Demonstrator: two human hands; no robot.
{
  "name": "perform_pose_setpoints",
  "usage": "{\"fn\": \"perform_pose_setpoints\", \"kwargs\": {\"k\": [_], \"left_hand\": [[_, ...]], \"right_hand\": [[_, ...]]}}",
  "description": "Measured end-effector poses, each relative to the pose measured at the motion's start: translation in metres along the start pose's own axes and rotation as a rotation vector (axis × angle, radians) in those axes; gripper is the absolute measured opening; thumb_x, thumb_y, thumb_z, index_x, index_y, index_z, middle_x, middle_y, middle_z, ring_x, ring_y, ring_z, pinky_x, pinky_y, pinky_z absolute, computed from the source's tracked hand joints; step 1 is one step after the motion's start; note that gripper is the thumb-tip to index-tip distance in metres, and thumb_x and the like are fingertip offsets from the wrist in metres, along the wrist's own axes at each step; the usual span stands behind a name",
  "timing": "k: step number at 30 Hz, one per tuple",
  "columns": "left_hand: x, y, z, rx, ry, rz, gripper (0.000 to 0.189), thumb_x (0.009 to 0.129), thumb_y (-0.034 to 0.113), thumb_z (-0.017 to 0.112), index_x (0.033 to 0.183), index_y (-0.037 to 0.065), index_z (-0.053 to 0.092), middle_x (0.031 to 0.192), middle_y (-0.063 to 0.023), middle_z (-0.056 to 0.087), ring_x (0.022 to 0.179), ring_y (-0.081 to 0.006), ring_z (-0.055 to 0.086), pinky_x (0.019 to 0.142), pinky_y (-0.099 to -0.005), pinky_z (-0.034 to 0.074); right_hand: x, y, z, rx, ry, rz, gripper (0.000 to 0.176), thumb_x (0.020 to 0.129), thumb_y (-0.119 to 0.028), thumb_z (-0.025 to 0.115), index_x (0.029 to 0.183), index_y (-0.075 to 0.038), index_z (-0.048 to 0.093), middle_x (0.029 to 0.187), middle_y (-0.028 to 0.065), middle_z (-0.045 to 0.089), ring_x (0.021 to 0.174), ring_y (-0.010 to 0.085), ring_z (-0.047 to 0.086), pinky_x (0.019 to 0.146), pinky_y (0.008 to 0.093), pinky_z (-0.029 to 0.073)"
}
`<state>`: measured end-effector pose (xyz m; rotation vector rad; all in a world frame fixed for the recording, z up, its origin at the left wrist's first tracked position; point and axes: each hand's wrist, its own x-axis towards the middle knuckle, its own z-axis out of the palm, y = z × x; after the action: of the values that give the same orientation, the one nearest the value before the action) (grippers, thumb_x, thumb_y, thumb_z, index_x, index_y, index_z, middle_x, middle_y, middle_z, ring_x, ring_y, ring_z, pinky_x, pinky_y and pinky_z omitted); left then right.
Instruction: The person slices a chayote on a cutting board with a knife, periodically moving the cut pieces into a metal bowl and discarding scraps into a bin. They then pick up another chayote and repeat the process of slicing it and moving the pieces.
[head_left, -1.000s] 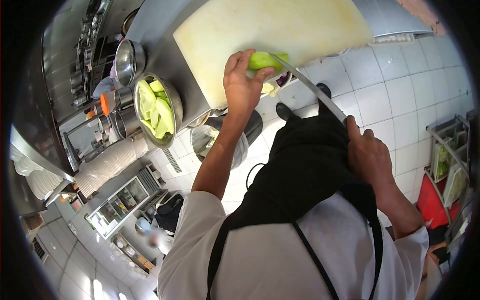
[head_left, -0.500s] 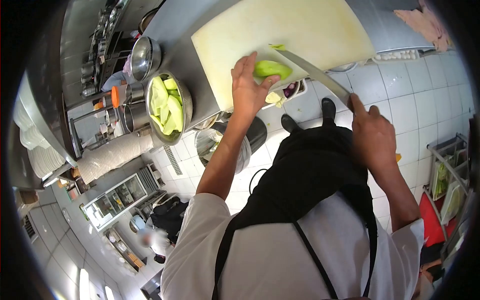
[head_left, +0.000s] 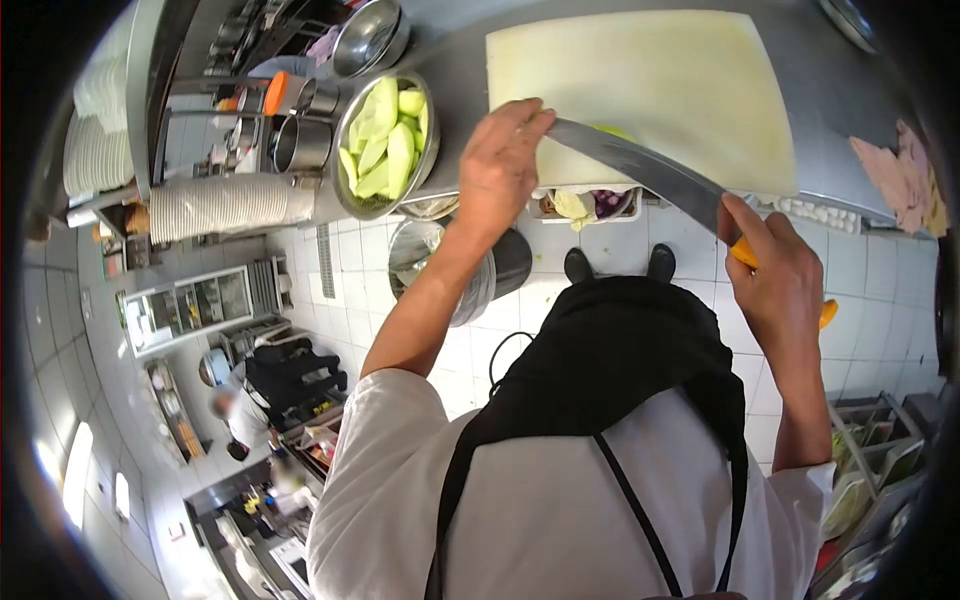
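Note:
My right hand [head_left: 775,265] is closed on the orange handle of a long knife [head_left: 645,165], whose blade points left over the near edge of the white cutting board [head_left: 690,70]. At the blade's tip end, the fingers of my left hand [head_left: 505,160] are pressed together at the metal. A bit of green vegetable [head_left: 614,131] shows behind the blade on the board; the rest of it is hidden. Left of the board, a metal bowl [head_left: 430,150] holds several pale green pieces [head_left: 399,160].
An empty metal bowl [head_left: 368,40] stands behind the full one. Under the counter edge are a tray of vegetable scraps [head_left: 573,207] and a lined bin [head_left: 470,290]. Pink cloth [head_left: 890,175] lies at right. Co-workers [head_left: 245,405] stand far off at lower left.
My left hand has let go of the green vegetable and moved to the knife's tip end. The blade now lies across in front of the vegetable. The view has shifted, too.

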<state>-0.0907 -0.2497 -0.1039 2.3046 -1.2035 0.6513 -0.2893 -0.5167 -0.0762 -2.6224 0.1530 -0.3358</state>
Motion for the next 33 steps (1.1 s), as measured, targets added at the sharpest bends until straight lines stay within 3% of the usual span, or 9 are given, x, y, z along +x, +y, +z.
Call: {"fn": "perform_pose_setpoints", "kwargs": {"k": [3, 8, 11, 14, 17, 20, 23, 28, 33], "left_hand": [[-0.01, -0.018, -0.036, 0.141, 0.058, 0.021, 0.035, 0.074, -0.013, 0.073, 0.105, 0.003, 0.075, 0.11, -0.0128, 0.072, 0.1, -0.0308, 0.069, 0.085, -0.038, 0.057], [-0.066, -0.054, -0.092, 0.248, 0.202, -0.195, 0.038, 0.074, -0.015, 0.067, 0.105, 0.005, 0.075, 0.106, -0.0132, 0.073, 0.098, -0.0323, 0.069, 0.085, -0.0393, 0.056], [-0.134, -0.071, -0.13, 0.464, 0.286, -0.454, 0.024, 0.083, -0.009, 0.071, 0.103, 0.003, 0.076, 0.105, -0.0144, 0.073, 0.097, -0.0321, 0.069, 0.086, -0.0398, 0.055], [-0.224, -0.086, -0.162, 0.647, 0.247, -0.636, 0.013, 0.089, 0.0, 0.072, 0.101, 0.001, 0.077, 0.1, -0.0145, 0.074, 0.093, -0.0317, 0.072, 0.082, -0.0378, 0.058], [-0.316, -0.111, -0.183, 0.708, 0.002, -0.913, 0.035, 0.086, 0.003, 0.073, 0.12, 0.001, 0.07, 0.126, -0.0197, 0.067, 0.119, -0.0358, 0.064, 0.101, -0.0446, 0.051], [-0.327, -0.111, -0.15, 1.042, -0.219, -1.295, 0.061, 0.08, 0.009, 0.08, 0.138, 0.004, 0.059, 0.149, -0.0265, 0.048, 0.132, -0.0433, 0.05, 0.111, -0.0492, 0.041], [-0.249, -0.076, -0.112, 0.434, -0.092, -0.979, 0.079, 0.078, 0.011, 0.083, 0.149, 0.007, 0.049, 0.159, -0.0275, 0.033, 0.142, -0.0467, 0.038, 0.115, -0.0509, 0.036], [-0.074, 0.026, -0.022, -0.021, -0.254, -0.463, 0.068, 0.081, 0.01, 0.081, 0.144, 0.009, 0.054, 0.15, -0.021, 0.048, 0.138, -0.0395, 0.047, 0.111, -0.0451, 0.045], [-0.053, 0.023, 0.057, -0.203, -0.321, -0.153, 0.056, 0.081, 0.008, 0.08, 0.134, 0.004, 0.062, 0.145, -0.0184, 0.055, 0.131, -0.0384, 0.055, 0.108, -0.0424, 0.048]], "right_hand": [[0.025, -0.016, -0.003, 0.011, -0.029, -0.062, 0.05, 0.074, 0.001, 0.073, 0.122, -0.012, 0.069, 0.079, 0.0135, 0.06, 0.071, 0.033, 0.063, 0.065, 0.0448, 0.052], [0.05, -0.023, -0.003, 0.025, -0.003, -0.061, 0.044, 0.08, -0.002, 0.072, 0.124, -0.009, 0.069, 0.089, 0.0189, 0.068, 0.076, 0.0349, 0.066, 0.07, 0.0433, 0.053], [0.048, -0.017, -0.012, 0.149, -0.086, 0.157, 0.04, 0.087, -0.005, 0.07, 0.127, -0.006, 0.068, 0.097, 0.0231, 0.07, 0.075, 0.0335, 0.066, 0.072, 0.0386, 0.054], [0.037, -0.006, -0.02, 0.211, -0.188, 0.396, 0.04, 0.091, -0.006, 0.066, 0.13, -0.003, 0.066, 0.092, 0.022, 0.07, 0.067, 0.0216, 0.058, 0.069, 0.0322, 0.051], [0.015, 0.019, -0.012, 0.277, -0.19, 0.494, 0.041, 0.091, -0.006, 0.065, 0.131, -0.001, 0.065, 0.085, 0.0173, 0.068, 0.065, 0.0152, 0.052, 0.066, 0.0298, 0.048], [0.006, 0.025, -0.006, 0.291, -0.224, 0.566, 0.041, 0.091, -0.007, 0.065, 0.132, 0.001, 0.064, 0.078, 0.013, 0.066, 0.064, 0.0119, 0.05, 0.062, 0.0294, 0.046], [-0.008, 0.034, 0.007, 0.306, -0.203, 0.576, 0.04, 0.09, -0.007, 0.065, 0.129, 0.001, 0.064, 0.07, 0.0138, 0.062, 0.06, 0.0144, 0.051, 0.06, 0.032, 0.045], [-0.014, 0.029, 0.023, 0.314, -0.23, 0.571, 0.037, 0.09, -0.008, 0.066, 0.125, 0.001, 0.065, 0.071, 0.0183, 0.062, 0.059, 0.0225, 0.057, 0.063, 0.0364, 0.048], [-0.031, 0.026, 0.029, 0.341, -0.233, 0.627, 0.034, 0.091, -0.01, 0.065, 0.124, 0.001, 0.066, 0.072, 0.019, 0.063, 0.061, 0.0245, 0.059, 0.064, 0.0384, 0.049]]}}
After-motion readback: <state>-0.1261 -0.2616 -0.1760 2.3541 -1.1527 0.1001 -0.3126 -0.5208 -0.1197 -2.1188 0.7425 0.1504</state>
